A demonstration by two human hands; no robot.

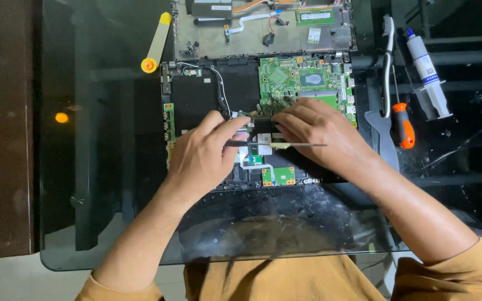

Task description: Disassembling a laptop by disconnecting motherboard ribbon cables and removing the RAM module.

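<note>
Left hand (199, 159): your fingers pinch a thin tool (277, 145) lying across the opened laptop (196, 100).
Right hand (322, 134): your curled fingertips press together near the green board (297, 78).
Beside: an orange-handled screwdriver (403, 124).

Mustard-orange sleeves (464, 267) pushed up; matching shirt (285, 278).

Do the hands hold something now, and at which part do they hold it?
The left hand holds a thin tool at its dark handle end. The right hand has its fingers on the opened laptop; whether it grips anything cannot be told.
</note>
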